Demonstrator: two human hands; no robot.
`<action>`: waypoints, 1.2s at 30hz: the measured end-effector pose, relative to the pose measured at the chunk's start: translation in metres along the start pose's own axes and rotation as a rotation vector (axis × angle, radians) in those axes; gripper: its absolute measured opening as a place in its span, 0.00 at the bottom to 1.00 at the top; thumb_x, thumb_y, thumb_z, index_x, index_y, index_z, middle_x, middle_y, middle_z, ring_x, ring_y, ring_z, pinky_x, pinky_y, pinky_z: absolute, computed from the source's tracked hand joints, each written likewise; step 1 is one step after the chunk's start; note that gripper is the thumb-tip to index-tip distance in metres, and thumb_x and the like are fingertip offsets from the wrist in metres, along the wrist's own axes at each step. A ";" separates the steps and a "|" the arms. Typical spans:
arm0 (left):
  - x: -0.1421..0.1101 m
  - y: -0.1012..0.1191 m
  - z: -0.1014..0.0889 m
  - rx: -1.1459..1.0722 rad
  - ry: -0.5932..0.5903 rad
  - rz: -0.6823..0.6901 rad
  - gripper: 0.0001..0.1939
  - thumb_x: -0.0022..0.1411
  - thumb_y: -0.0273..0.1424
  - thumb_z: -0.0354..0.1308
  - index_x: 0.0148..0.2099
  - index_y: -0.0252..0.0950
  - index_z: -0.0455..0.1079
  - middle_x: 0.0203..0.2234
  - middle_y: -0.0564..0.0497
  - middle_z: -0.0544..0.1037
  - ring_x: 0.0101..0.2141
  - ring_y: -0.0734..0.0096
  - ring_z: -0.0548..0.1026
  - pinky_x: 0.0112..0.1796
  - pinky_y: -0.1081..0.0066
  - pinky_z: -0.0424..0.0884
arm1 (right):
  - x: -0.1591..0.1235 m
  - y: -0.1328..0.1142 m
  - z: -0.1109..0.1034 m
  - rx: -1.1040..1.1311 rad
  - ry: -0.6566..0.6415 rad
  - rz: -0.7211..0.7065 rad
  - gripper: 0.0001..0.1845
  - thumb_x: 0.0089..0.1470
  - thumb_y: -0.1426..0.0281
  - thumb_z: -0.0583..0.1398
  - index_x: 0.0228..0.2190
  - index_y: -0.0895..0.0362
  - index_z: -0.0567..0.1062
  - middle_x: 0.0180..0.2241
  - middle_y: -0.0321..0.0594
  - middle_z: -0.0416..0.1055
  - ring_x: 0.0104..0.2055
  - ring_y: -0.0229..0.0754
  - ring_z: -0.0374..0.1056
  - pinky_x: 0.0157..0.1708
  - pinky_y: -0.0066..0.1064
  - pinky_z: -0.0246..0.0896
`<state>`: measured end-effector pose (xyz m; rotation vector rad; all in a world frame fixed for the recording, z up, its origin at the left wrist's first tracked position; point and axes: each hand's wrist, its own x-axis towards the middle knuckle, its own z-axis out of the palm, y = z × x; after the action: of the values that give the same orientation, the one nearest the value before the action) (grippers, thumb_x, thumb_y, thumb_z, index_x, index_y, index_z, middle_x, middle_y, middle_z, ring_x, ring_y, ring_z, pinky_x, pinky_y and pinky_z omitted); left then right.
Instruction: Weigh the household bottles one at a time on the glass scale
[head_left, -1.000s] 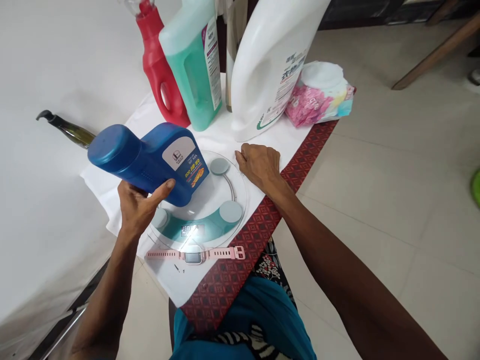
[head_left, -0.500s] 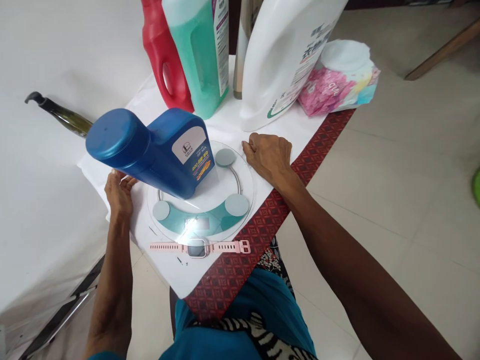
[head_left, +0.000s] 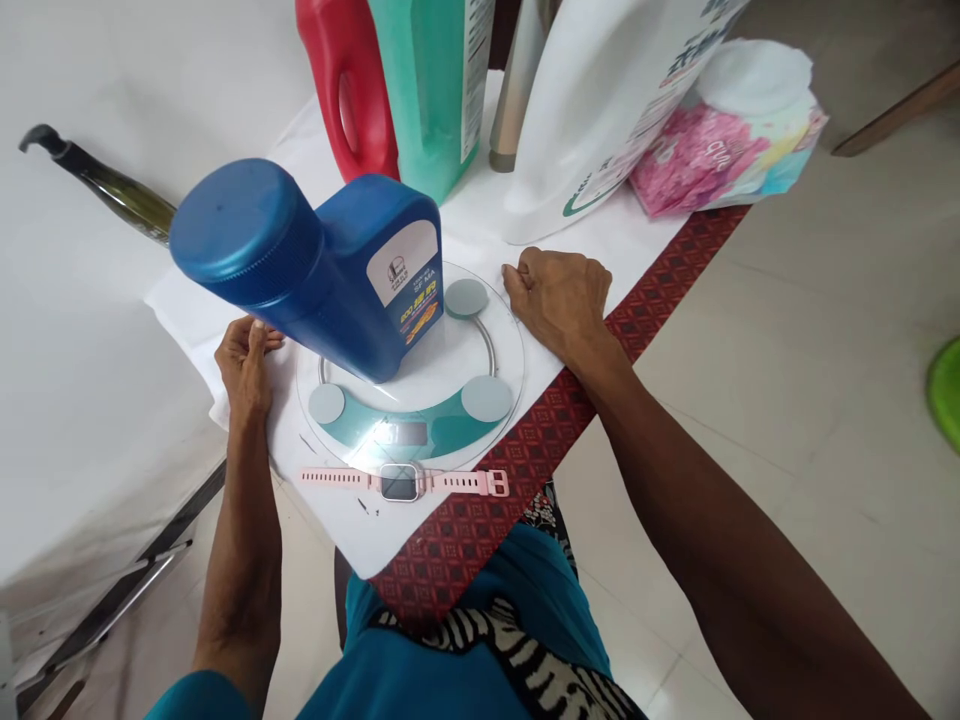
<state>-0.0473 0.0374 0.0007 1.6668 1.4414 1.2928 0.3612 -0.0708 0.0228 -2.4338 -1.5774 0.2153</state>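
Nearest to me on the feed is a pale pink smartwatch with a holed strap point(head_left: 399, 483), laid out flat at the near rim of a round clear-glass scale with a teal band point(head_left: 450, 425). I'd guess it's parked there to leave the platform free. The display faces the wearer, probably so it's easy to read.

A chunky blue plastic bottle with a wide ribbed cap point(head_left: 341, 300) stands on the glass, likely set well in from the edge so the weight sits steady.

Hands: both empty, well apart, bottle between them. The left hand point(head_left: 246, 370) is loosely curled, thumb and fingers a bit parted, just beside the bottle; can't really tell from this angle if a fingertip brushes it. The right hand point(head_left: 562, 300) is balled into a fist on the white cloth point(head_left: 645, 235), just off the scale's rim, gripping nothing.

Further back: a big white plastic jug point(head_left: 600, 120), a floral-print wipes pack point(head_left: 727, 150), a translucent green bottle point(head_left: 427, 100) and a red handled bottle point(head_left: 371, 100).
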 end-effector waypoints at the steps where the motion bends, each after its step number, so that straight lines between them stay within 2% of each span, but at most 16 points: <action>1: 0.000 0.000 0.001 -0.013 0.006 -0.004 0.34 0.65 0.66 0.69 0.40 0.39 0.72 0.33 0.50 0.80 0.35 0.67 0.79 0.43 0.66 0.79 | -0.001 -0.002 -0.003 -0.010 -0.013 0.009 0.24 0.78 0.62 0.50 0.51 0.59 0.83 0.48 0.60 0.83 0.47 0.58 0.74 0.43 0.42 0.53; 4: -0.003 0.009 0.002 -0.074 0.032 -0.034 0.34 0.61 0.67 0.72 0.39 0.39 0.73 0.32 0.50 0.79 0.34 0.66 0.79 0.42 0.66 0.79 | -0.003 -0.005 -0.009 -0.024 -0.037 0.006 0.26 0.80 0.62 0.49 0.53 0.61 0.83 0.49 0.61 0.83 0.48 0.56 0.75 0.42 0.41 0.51; 7: -0.016 0.034 0.003 -0.144 0.017 -0.011 0.33 0.63 0.67 0.70 0.40 0.40 0.75 0.33 0.49 0.79 0.37 0.63 0.80 0.43 0.65 0.80 | -0.001 -0.003 -0.008 -0.015 -0.032 -0.014 0.26 0.80 0.62 0.49 0.53 0.61 0.83 0.48 0.62 0.83 0.47 0.58 0.75 0.42 0.41 0.52; 9: -0.027 0.058 0.004 -0.173 -0.027 0.081 0.33 0.66 0.68 0.68 0.43 0.41 0.77 0.36 0.49 0.81 0.41 0.61 0.82 0.47 0.62 0.82 | 0.000 -0.001 -0.006 -0.010 -0.020 -0.032 0.24 0.80 0.62 0.50 0.52 0.60 0.83 0.47 0.61 0.83 0.46 0.60 0.75 0.42 0.42 0.54; 11: -0.039 0.082 0.009 -0.204 -0.084 0.205 0.34 0.64 0.69 0.69 0.46 0.42 0.79 0.40 0.47 0.82 0.47 0.56 0.83 0.53 0.58 0.82 | 0.001 -0.001 -0.005 -0.012 -0.019 -0.046 0.24 0.80 0.62 0.49 0.52 0.59 0.83 0.47 0.60 0.84 0.46 0.60 0.76 0.42 0.41 0.54; 14: -0.054 0.116 0.024 -0.188 -0.168 0.268 0.35 0.56 0.65 0.79 0.49 0.43 0.80 0.43 0.46 0.83 0.52 0.49 0.83 0.59 0.51 0.82 | 0.000 -0.001 -0.008 -0.015 -0.021 -0.052 0.25 0.80 0.63 0.49 0.53 0.59 0.83 0.49 0.58 0.85 0.46 0.58 0.76 0.40 0.40 0.52; 16: -0.061 0.134 0.038 -0.088 -0.191 0.208 0.32 0.51 0.56 0.85 0.47 0.41 0.81 0.40 0.47 0.84 0.47 0.49 0.84 0.56 0.49 0.83 | -0.001 -0.001 -0.010 -0.012 -0.014 -0.062 0.25 0.80 0.63 0.49 0.53 0.58 0.83 0.49 0.58 0.85 0.45 0.57 0.77 0.39 0.40 0.50; 18: -0.067 0.145 0.050 0.022 -0.160 0.159 0.28 0.49 0.50 0.87 0.42 0.39 0.81 0.36 0.48 0.84 0.40 0.52 0.83 0.49 0.51 0.86 | -0.001 -0.002 -0.011 -0.011 -0.013 -0.069 0.25 0.80 0.63 0.49 0.54 0.59 0.83 0.50 0.57 0.86 0.46 0.56 0.78 0.38 0.39 0.49; 21: -0.072 0.152 0.061 0.092 -0.081 0.157 0.24 0.52 0.46 0.86 0.39 0.37 0.81 0.34 0.48 0.84 0.35 0.56 0.82 0.39 0.56 0.86 | -0.001 -0.002 -0.013 -0.008 -0.030 -0.078 0.25 0.81 0.64 0.49 0.55 0.59 0.83 0.52 0.57 0.86 0.49 0.57 0.79 0.38 0.39 0.49; 24: -0.074 0.152 0.064 0.071 -0.026 0.162 0.23 0.52 0.45 0.86 0.40 0.37 0.82 0.35 0.48 0.85 0.36 0.55 0.82 0.39 0.56 0.87 | -0.001 -0.002 -0.016 0.007 -0.046 -0.087 0.25 0.82 0.64 0.48 0.57 0.59 0.83 0.54 0.57 0.86 0.52 0.57 0.81 0.39 0.39 0.50; 27: -0.069 0.154 0.068 0.018 0.008 0.141 0.22 0.54 0.46 0.85 0.41 0.38 0.82 0.36 0.48 0.85 0.39 0.53 0.83 0.46 0.52 0.87 | -0.001 -0.002 -0.019 0.024 -0.058 -0.095 0.26 0.83 0.64 0.47 0.58 0.59 0.82 0.54 0.59 0.86 0.53 0.58 0.81 0.39 0.39 0.52; 30: -0.051 0.164 0.085 -0.112 0.045 0.193 0.22 0.59 0.47 0.83 0.45 0.38 0.82 0.40 0.48 0.85 0.45 0.51 0.84 0.55 0.48 0.86 | -0.002 -0.002 -0.021 0.040 -0.059 -0.108 0.26 0.83 0.64 0.47 0.59 0.59 0.82 0.55 0.59 0.85 0.54 0.58 0.81 0.40 0.39 0.55; 32: -0.032 0.172 0.104 -0.206 0.044 0.279 0.24 0.62 0.48 0.81 0.51 0.38 0.82 0.44 0.47 0.85 0.50 0.50 0.84 0.60 0.46 0.84 | -0.002 -0.002 -0.021 0.043 -0.060 -0.109 0.26 0.83 0.64 0.46 0.59 0.59 0.82 0.55 0.58 0.85 0.54 0.58 0.82 0.41 0.39 0.56; 36: 0.013 0.181 0.154 -0.328 -0.020 0.398 0.38 0.61 0.56 0.80 0.64 0.41 0.78 0.52 0.45 0.85 0.58 0.47 0.83 0.65 0.47 0.81 | -0.002 -0.001 -0.022 0.041 -0.068 -0.105 0.25 0.83 0.64 0.47 0.58 0.59 0.82 0.55 0.57 0.86 0.54 0.57 0.82 0.40 0.39 0.56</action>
<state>0.1644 0.0299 0.1093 1.7818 0.8475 1.6175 0.3645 -0.0747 0.0440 -2.3278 -1.7066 0.3110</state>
